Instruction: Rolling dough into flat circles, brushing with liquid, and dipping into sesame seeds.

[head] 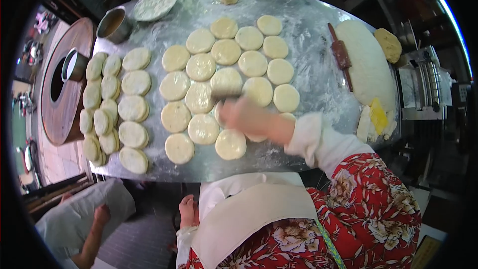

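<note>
My right hand (248, 117), blurred, grips what looks like a pastry brush (226, 91) over the middle of several flat dough rounds. The brush head is against or just above a pale dough round (226, 78). Rounds towards the left and middle, such as one glossy dough round (203, 129), shine as if wet. Those at the right, like a matte dough round (286, 98), look duller. My hand and forearm partly cover a few rounds. Low beside my white apron (254, 205) hangs my left hand (188, 209), fingers curled in, nothing visible in them.
Stacked dough rounds (134, 108) line the metal table's left side. Behind them stand a metal pot (114, 26) and a floury bowl (155, 4). A rolling pin (341, 56) rests against a large dough mass (368, 63). Another person's arm (95, 228) shows lower left, near a round oven (69, 119).
</note>
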A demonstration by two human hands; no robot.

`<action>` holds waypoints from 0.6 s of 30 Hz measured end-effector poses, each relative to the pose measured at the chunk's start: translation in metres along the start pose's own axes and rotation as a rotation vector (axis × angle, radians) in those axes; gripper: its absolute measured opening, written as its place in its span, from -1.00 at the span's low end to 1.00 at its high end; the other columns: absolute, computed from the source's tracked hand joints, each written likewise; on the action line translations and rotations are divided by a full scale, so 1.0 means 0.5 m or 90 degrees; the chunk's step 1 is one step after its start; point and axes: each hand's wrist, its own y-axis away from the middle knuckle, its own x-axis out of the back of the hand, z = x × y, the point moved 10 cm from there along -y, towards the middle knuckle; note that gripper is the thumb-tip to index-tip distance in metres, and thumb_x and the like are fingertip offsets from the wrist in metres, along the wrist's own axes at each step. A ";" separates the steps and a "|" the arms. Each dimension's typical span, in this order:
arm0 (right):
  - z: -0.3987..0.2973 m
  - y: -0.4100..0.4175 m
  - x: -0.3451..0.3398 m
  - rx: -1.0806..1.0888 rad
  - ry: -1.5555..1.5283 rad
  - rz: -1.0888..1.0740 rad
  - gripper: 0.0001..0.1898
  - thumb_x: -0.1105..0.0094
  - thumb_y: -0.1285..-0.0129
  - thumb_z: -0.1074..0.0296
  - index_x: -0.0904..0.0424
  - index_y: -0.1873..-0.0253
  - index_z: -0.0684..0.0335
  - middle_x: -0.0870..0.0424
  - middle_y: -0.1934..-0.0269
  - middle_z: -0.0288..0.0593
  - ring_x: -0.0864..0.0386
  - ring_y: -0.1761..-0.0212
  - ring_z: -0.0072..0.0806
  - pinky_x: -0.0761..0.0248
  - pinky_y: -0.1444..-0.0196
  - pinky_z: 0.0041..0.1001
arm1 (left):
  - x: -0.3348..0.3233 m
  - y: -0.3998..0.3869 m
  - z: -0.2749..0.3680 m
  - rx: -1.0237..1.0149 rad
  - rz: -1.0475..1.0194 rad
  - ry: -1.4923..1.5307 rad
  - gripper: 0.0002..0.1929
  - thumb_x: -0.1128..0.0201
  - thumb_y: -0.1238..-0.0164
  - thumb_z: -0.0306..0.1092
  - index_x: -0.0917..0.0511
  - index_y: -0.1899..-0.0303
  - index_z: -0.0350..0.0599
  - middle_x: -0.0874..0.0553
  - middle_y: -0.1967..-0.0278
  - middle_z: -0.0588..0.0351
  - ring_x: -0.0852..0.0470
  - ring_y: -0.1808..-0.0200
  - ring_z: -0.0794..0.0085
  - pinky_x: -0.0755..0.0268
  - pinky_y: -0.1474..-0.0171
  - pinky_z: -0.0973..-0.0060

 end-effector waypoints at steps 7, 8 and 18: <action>0.270 -0.050 0.011 -0.208 -0.381 0.031 -0.70 -0.10 -0.33 0.15 -0.63 0.36 0.25 -0.63 0.55 -0.06 -0.58 0.55 -0.37 -0.39 0.48 -0.40 | -0.026 -0.065 0.030 -0.001 -0.004 0.108 -0.79 -0.08 -0.35 -0.51 -0.64 0.08 -0.23 -0.65 0.44 0.22 -0.51 0.48 0.60 -0.38 0.39 0.58; 0.379 -0.039 0.029 -0.368 -0.338 0.112 -0.68 -0.10 -0.34 0.13 -0.63 0.34 0.27 -0.61 0.59 -0.12 -0.59 0.58 -0.48 -0.39 0.51 -0.42 | -0.031 -0.069 0.042 0.000 0.005 0.112 -0.79 -0.08 -0.35 -0.51 -0.64 0.08 -0.23 -0.65 0.44 0.22 -0.51 0.48 0.60 -0.38 0.39 0.58; 0.377 -0.312 -0.006 -0.267 -0.680 0.045 -0.76 -0.20 -0.26 0.27 -0.60 0.35 0.36 -0.64 0.56 -0.06 -0.69 0.51 -0.38 -0.46 0.49 -0.47 | -0.059 -0.069 0.021 0.053 0.000 0.208 -0.82 -0.10 -0.34 -0.54 -0.64 0.12 -0.27 -0.68 0.34 0.19 -0.59 0.39 0.53 -0.47 0.28 0.55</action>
